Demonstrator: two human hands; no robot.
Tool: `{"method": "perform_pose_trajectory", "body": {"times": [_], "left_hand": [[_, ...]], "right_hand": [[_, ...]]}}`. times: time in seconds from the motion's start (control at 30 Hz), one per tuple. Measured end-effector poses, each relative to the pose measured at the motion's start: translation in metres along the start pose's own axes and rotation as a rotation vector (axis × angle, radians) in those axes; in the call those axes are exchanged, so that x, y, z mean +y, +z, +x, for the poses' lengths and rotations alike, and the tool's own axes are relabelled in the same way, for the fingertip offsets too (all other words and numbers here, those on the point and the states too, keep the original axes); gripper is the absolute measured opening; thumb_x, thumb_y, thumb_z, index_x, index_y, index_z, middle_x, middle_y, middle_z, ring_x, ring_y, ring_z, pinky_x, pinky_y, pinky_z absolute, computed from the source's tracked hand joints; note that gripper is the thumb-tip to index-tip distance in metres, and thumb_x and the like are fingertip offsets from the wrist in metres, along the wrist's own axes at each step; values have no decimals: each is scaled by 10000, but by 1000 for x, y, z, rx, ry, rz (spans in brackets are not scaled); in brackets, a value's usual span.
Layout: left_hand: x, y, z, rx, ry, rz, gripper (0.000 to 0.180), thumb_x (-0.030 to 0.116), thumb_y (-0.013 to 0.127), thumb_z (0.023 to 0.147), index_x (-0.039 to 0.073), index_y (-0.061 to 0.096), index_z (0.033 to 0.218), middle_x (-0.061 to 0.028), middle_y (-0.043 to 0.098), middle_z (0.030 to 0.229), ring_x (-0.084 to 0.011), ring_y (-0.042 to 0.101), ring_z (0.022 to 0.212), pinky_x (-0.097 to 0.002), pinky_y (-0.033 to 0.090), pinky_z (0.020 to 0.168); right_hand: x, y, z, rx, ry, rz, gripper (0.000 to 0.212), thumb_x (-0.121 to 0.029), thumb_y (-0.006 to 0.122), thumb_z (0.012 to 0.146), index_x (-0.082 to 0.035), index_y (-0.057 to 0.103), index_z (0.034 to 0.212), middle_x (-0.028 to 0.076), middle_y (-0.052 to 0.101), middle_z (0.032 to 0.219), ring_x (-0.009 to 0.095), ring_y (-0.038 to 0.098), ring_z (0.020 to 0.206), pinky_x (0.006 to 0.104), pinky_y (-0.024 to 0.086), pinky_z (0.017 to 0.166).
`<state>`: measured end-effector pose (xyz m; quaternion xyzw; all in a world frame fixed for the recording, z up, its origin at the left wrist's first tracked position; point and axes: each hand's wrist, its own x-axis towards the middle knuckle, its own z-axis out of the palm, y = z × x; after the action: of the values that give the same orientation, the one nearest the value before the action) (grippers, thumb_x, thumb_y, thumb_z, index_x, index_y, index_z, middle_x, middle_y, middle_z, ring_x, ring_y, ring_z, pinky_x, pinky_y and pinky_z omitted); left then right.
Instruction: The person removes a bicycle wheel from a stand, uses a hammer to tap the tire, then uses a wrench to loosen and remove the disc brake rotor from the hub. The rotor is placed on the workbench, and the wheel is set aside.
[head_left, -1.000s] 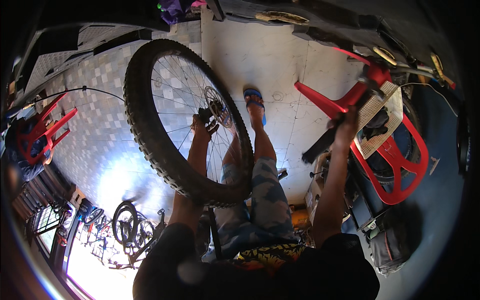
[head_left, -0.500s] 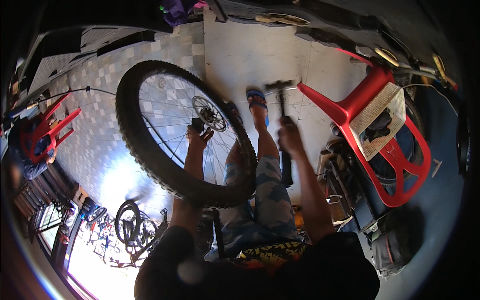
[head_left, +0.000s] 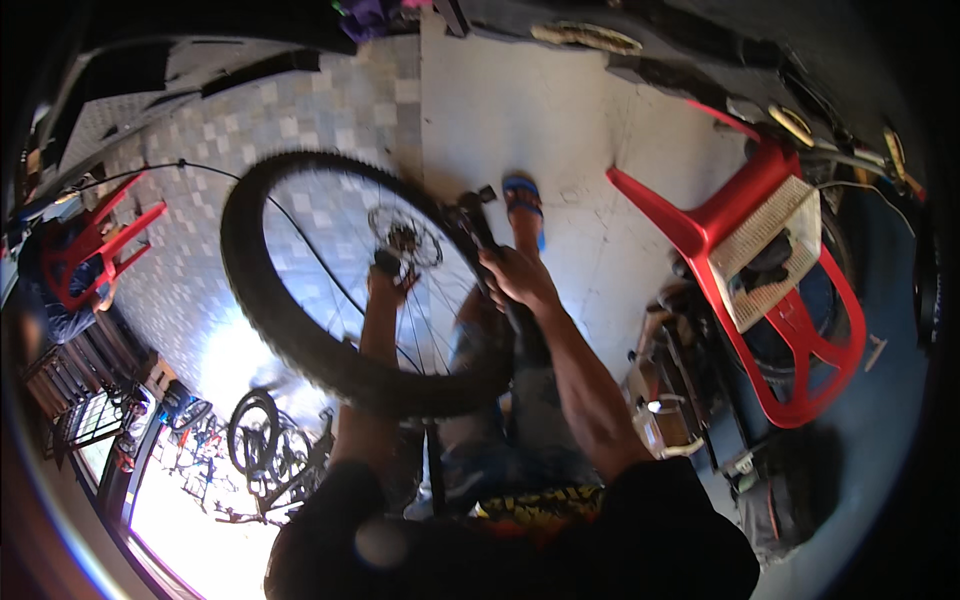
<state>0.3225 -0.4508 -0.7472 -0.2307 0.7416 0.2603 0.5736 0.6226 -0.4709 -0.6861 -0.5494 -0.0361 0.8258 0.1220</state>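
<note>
A bicycle wheel (head_left: pixel 262 340) with a knobby black tire is held up tilted in front of me, its brake disc (head_left: pixel 412 238) facing up. My left hand (head_left: pixel 383 290) reaches the hub and closes on it, at a dark piece beside the disc; part of the fingers is hidden. My right hand (head_left: pixel 512 277) grips the black handle of a hammer (head_left: pixel 522 325). The hammer's head lies over or against the tire's right side; blur hides whether it touches.
A red plastic chair (head_left: pixel 705 225) lies tipped at the right, with a perforated cream basket (head_left: pixel 745 300) holding dark items. Another red chair (head_left: pixel 85 265) with a person by it is at far left. Several bicycles (head_left: pixel 265 450) stand lower left. My sandalled foot (head_left: pixel 523 205) is ahead.
My right hand has swung the hammer left and its head now meets or overlaps the tire's right side. The wheel has tilted and shifted slightly left and down, still in my left hand.
</note>
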Motion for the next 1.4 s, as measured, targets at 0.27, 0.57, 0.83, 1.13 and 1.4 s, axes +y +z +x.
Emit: {"method": "perform_pose_trajectory", "body": {"times": [0.27,0.57,0.83,1.13,1.4], "left_hand": [[-3,-12,8,21,-4,-71,363,461,548,974,162,619,1168,-93,551,1163,-330,598,1001,-579,523,978],[-30,87,-17,-309,131,273,406,419,520,984,62,595,1163,-128,659,1027,-376,693,854,-567,603,782],[-52,123,-39,-332,-2,379,389,395,491,1003,49,598,1145,-155,667,1036,-383,682,939,-551,561,850],[99,53,-194,-729,293,59,801,657,375,1014,60,353,1547,-195,369,1588,-412,436,1421,-596,373,1157],[75,100,-323,-16,869,810,597,371,646,987,-4,481,1422,-169,643,1240,-257,615,1073,-373,479,933]], "right_hand": [[-49,-35,-69,370,-156,40,292,-397,561,1048,-119,472,1027,6,480,617,129,479,414,329,428,384],[-31,-49,-120,557,-160,10,279,-347,553,1055,-77,495,1014,23,477,592,148,480,380,332,417,375],[-32,-41,-112,476,-307,64,285,-362,570,1048,-87,497,1033,20,484,587,141,479,379,318,406,366],[-6,-14,-67,432,-314,-49,365,-373,579,1040,-144,486,1309,24,506,614,145,500,390,319,431,363],[-1,6,-68,493,-292,-200,285,-333,576,1032,-93,471,1145,68,534,551,202,547,379,369,464,363]]}}
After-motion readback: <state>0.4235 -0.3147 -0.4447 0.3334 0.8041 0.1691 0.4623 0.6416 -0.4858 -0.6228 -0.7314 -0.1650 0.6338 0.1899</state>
